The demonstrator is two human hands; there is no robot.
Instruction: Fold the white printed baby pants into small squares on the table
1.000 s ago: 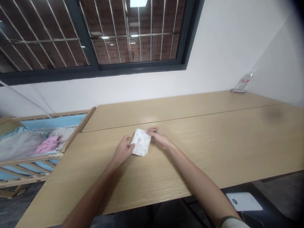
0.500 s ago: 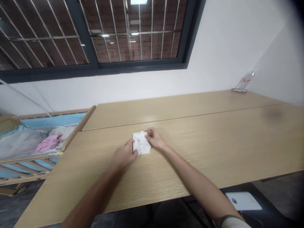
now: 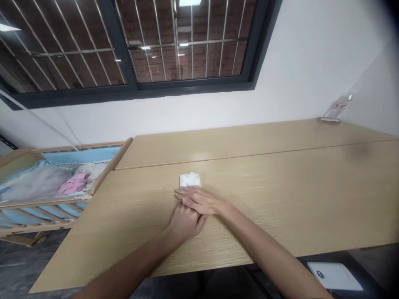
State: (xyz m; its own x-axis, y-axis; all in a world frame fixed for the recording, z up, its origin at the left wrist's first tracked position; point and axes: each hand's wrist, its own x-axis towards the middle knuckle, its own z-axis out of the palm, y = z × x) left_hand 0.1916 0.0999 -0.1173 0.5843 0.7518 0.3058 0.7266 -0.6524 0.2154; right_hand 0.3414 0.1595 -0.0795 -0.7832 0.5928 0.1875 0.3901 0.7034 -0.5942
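A small white folded piece, cloth-like with faint print (image 3: 190, 180), lies on the wooden table; its near part is covered by my hands. My right hand (image 3: 199, 200) is laid flat across its near edge, fingers stretched to the left, and overlaps my left hand. Just below, my left hand (image 3: 186, 222) sits with its knuckles under the right palm. Its fingers are mostly hidden, so their grip does not show; the thumb side faces right.
The wooden table (image 3: 264, 187) has a seam running across it. A crib (image 3: 102, 174) with a pink cloth (image 3: 75, 183) stands at the left. At the far right corner is a clear bag-like item (image 3: 336, 109). A white phone-like device (image 3: 336, 276) lies below the front edge.
My left hand has left the folded piece's left side and moved right, nearer me. My right hand has come down from its right edge, flattening over the left hand. The view has shifted slightly left.
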